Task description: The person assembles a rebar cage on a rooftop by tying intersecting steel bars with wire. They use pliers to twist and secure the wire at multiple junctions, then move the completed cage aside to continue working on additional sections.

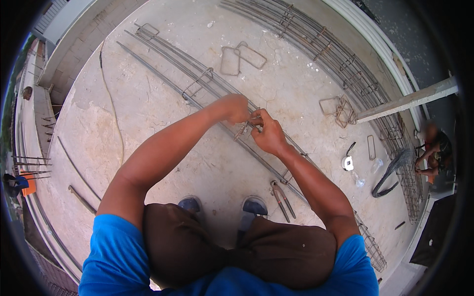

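A long rebar cage [152, 70] lies slantwise across the concrete floor in front of me, its thin bars joined by rectangular stirrups [196, 81]. Both my hands meet over its middle, at a stirrup [242, 130] just below them. My left hand [236, 108] is closed with its back up, so whatever it grips is hidden. Thumb and fingers of my right hand [270, 134] are pinched at the upper bars, touching the left fingertips; anything between them is too small to make out. Closer to my feet, end-cutting nippers [282, 200] with red-and-dark handles lie beside the bars.
Loose stirrups [230, 60] lie beyond the cage. Another set of caged rebar [323, 47] runs along the far right, crossed by a post [410, 98]. A tape measure [348, 163] and dark wire bundle [387, 178] lie right, near another person [434, 150]. A cable [112, 98] lies left.
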Demonstrator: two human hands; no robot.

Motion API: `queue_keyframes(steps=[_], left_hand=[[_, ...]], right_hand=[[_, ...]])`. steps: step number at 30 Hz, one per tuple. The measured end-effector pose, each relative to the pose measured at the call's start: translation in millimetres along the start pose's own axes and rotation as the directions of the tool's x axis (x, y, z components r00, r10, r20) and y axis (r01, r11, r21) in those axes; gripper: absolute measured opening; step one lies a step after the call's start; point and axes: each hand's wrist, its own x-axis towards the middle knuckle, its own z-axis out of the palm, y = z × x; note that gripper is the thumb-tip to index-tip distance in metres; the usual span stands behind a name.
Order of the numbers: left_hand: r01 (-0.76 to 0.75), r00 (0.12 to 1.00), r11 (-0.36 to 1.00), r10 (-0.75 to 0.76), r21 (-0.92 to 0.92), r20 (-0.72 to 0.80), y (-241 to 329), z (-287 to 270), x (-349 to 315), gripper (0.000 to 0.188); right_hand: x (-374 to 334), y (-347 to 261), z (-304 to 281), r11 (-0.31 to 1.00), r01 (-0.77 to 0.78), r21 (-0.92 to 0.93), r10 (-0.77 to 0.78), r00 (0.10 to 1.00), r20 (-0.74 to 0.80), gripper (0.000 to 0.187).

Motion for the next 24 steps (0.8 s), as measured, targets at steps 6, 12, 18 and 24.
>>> queue_keyframes(steps=[6, 12, 18, 24], left_hand=[[0.130, 0.991, 0.830, -0.113, -0.542, 0.065, 18.5, -13.0, -9.6, 0.045], [-0.228, 0.901, 0.923, 0.081, -0.309, -0.425, -10.8, 8.5, -10.3, 0.035], [-0.313, 0.779, 0.948, 0.293, 0.062, -0.554, 0.8, 48.8, -18.7, 0.029], [-0.210, 0.848, 0.976, 0.209, 0.054, -0.487, -5.5, 51.3, -19.5, 0.022]], right_hand=[[26.0, -3.6, 1.2, 0.998, -0.059, 0.032, 0.057, 0.997, 0.048, 0.021], [45.9, 16.9, -11.9, 0.889, -0.346, 0.299, 0.286, 0.931, 0.228, 0.020], [51.8, 7.2, -25.5, 0.817, -0.454, 0.356, 0.331, 0.874, 0.356, 0.024], [37.5, 6.2, -35.0, 0.865, -0.412, 0.285, 0.342, 0.901, 0.267, 0.018]])
